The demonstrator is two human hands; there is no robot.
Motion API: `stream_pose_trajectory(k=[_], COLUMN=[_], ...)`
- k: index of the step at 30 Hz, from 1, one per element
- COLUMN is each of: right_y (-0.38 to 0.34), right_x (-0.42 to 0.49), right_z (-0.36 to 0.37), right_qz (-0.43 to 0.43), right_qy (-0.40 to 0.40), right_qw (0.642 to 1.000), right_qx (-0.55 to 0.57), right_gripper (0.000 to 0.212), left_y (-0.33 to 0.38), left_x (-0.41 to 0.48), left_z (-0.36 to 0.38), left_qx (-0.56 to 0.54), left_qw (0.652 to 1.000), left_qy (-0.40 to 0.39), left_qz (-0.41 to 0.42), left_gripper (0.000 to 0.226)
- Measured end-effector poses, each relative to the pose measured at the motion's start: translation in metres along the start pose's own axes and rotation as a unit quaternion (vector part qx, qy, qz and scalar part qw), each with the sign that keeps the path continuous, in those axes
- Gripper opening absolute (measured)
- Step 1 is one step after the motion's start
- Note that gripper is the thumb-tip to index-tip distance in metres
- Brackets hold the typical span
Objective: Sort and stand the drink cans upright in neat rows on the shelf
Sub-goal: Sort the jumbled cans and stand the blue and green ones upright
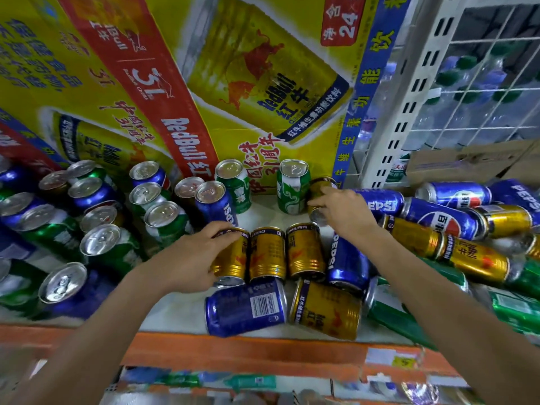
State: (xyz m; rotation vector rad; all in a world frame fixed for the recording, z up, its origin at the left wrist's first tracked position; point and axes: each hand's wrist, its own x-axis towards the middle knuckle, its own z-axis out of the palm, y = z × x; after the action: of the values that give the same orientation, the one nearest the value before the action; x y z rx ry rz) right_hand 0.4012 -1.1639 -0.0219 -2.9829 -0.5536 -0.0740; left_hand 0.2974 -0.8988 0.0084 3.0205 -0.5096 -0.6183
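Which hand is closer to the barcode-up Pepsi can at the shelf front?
Left. The left hand grips the leftmost gold Red Bull can just behind the barcode-up Pepsi can; the right hand holds a rear gold can farther back.

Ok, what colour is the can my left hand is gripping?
Can in left hand: gold, with a dark blue band at its end; head view.

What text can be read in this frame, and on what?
"RedBull": yellow carton, on its printed can and red band.
"红牛": the printed can.
"24": carton's red corner tag.
"31": the red band.
"PEPSI": lying blue cans.
Too small or blurred: gold cans' print, barcode digits, shelf-edge tags.
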Motion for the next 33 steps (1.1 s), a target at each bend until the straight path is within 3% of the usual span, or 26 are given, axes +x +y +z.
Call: stream_pose_trajectory(k=[3, 8, 15, 17, 22, 26, 30, 33], right_y=[0.003, 0.010, -0.026, -0.043, -0.081, -0.096, -0.099, -0.097], right_x=[-0.002, -0.010, -0.014, -0.004, 0.025, 0.042, 0.049, 0.055], right_z=[-0.010, -0.036, -0.070, -0.073, -0.053, -0.025, -0.010, -0.011], right_qz=[0.004, 0.078, 0.018, 0.003, -0.002, 0.018, 0.040, 0.071], right_qy=[0.027, 0.097, 0.203, 0.192, 0.075, 0.033, 0.010, 0.000], right_qw=[0.999, 0.968, 0.948, 0.955, 0.991, 0.998, 0.998, 0.995], right_qx=[0.035, 0.219, 0.244, 0.226, 0.115, 0.059, 0.044, 0.070], right_gripper=[0.037, 0.029, 0.027, 0.028, 0.030, 0.032, 0.022, 0.019], left_y=[-0.003, -0.007, -0.007, -0.007, -0.015, -0.025, -0.028, -0.020], left_x=[-0.004, -0.005, -0.003, -0.003, -0.005, -0.015, -0.023, -0.019], left_z=[0.007, 0.016, 0.026, 0.027, 0.023, 0.011, 0.006, 0.010], left_qx=[-0.060, -0.133, -0.152, -0.161, -0.177, -0.242, -0.374, -0.385], left_qw=[0.998, 0.991, 0.987, 0.985, 0.983, 0.969, 0.921, 0.906], left_qy=[-0.015, 0.007, 0.054, 0.055, 0.035, 0.040, 0.093, 0.100], left_qz=[0.004, 0.008, 0.013, 0.018, 0.041, 0.038, -0.051, -0.145], left_gripper=[0.093, 0.095, 0.091, 0.088, 0.082, 0.063, 0.034, 0.033])
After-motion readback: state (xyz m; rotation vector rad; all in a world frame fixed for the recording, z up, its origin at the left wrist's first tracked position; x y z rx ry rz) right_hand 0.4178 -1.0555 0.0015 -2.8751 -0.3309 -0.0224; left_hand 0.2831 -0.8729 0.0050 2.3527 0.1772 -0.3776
